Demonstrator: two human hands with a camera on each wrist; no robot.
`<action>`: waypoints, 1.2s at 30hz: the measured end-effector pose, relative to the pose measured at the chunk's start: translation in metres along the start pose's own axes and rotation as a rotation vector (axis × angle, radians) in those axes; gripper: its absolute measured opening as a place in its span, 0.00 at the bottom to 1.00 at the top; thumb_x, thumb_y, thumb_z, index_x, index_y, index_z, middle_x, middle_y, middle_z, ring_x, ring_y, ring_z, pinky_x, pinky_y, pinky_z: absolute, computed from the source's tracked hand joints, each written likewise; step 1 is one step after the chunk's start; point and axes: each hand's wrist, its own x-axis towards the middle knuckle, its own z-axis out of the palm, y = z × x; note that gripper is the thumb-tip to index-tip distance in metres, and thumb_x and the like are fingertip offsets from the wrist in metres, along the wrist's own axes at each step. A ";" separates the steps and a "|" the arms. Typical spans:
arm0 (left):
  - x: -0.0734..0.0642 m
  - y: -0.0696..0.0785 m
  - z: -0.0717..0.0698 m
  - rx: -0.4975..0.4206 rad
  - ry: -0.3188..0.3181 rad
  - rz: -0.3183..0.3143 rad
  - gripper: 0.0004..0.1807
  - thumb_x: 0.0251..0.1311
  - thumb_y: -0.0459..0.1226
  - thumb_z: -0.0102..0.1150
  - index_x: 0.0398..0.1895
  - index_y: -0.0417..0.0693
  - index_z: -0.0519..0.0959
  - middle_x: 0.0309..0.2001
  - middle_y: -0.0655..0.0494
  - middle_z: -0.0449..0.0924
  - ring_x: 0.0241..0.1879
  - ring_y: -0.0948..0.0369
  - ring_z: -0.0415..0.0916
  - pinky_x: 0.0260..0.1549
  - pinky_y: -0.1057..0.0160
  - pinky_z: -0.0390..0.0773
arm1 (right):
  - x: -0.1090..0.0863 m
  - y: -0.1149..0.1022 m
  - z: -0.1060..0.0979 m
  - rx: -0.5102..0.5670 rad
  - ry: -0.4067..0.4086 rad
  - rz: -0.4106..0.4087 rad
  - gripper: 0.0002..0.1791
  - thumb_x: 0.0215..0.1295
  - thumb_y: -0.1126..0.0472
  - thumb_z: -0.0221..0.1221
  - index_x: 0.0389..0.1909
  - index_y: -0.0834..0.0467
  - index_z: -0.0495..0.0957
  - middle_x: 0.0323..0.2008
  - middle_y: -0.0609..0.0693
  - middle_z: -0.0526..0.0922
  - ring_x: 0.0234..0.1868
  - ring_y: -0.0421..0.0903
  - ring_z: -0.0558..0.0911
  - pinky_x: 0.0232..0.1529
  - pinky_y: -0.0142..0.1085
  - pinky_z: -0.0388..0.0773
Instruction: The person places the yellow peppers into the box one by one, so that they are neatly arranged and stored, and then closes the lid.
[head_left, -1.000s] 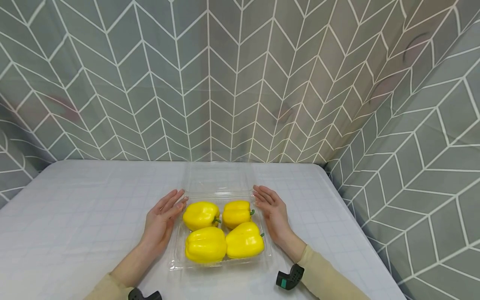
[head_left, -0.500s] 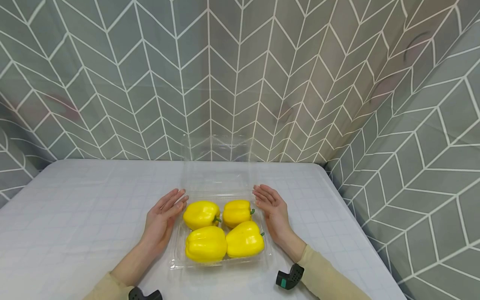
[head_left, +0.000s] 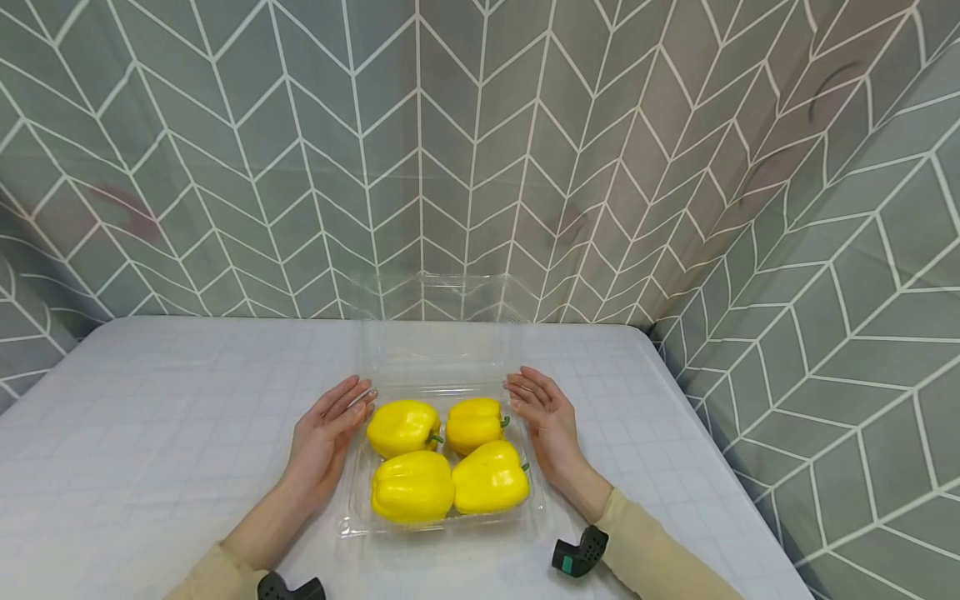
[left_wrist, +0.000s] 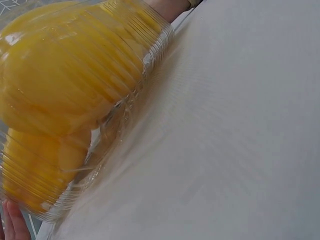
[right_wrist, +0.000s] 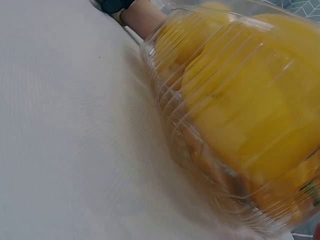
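Several yellow bell peppers lie in two rows inside a clear plastic clamshell container [head_left: 351, 530] on the table. At the back left is one bell pepper [head_left: 401, 429], and in front of it a larger bell pepper [head_left: 412, 489]. The container's clear lid [head_left: 438, 354] is swung up behind them, leaning back. My left hand [head_left: 321, 440] lies along the left side, fingers extended toward the back corner. Along the right side my right hand [head_left: 551, 429] mirrors it. Neither hand grips anything. Both wrist views show peppers through the ribbed container wall [left_wrist: 107, 60].
A white cloth with faint grid lines covers the table [head_left: 187, 400]. Behind it hangs a grey curtain [head_left: 442, 150] with a white chevron pattern, which continues along the right side. Each wrist bears a black device, such as the right wrist camera [head_left: 580, 552].
The lid has risen from lying low at the back to standing higher against the curtain. The hands and the peppers have hardly moved.
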 end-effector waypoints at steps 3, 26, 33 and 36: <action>0.000 -0.001 -0.001 -0.011 -0.002 0.017 0.31 0.70 0.28 0.54 0.75 0.41 0.60 0.53 0.67 0.81 0.55 0.68 0.80 0.58 0.69 0.78 | 0.000 0.001 0.000 -0.007 0.010 0.000 0.28 0.67 0.77 0.53 0.68 0.68 0.64 0.55 0.50 0.80 0.56 0.42 0.81 0.60 0.31 0.78; -0.001 -0.002 -0.003 -0.023 0.025 -0.010 0.09 0.74 0.34 0.52 0.47 0.56 0.80 0.50 0.66 0.81 0.51 0.68 0.80 0.58 0.72 0.77 | -0.004 0.005 -0.004 -0.021 0.082 -0.030 0.11 0.70 0.70 0.54 0.44 0.58 0.84 0.44 0.46 0.85 0.54 0.44 0.80 0.63 0.32 0.75; -0.004 0.003 -0.004 -0.002 -0.023 -0.059 0.13 0.75 0.49 0.49 0.52 0.58 0.79 0.53 0.70 0.79 0.56 0.72 0.75 0.59 0.75 0.74 | -0.005 0.001 -0.004 -0.044 0.093 -0.001 0.11 0.74 0.58 0.54 0.37 0.52 0.85 0.41 0.44 0.86 0.50 0.41 0.82 0.58 0.30 0.79; -0.005 0.003 -0.003 0.052 -0.014 -0.068 0.18 0.72 0.50 0.54 0.58 0.52 0.74 0.53 0.70 0.82 0.56 0.71 0.78 0.58 0.73 0.76 | -0.006 0.000 -0.003 -0.042 0.093 -0.017 0.08 0.71 0.58 0.59 0.41 0.56 0.85 0.45 0.44 0.88 0.51 0.42 0.84 0.57 0.33 0.81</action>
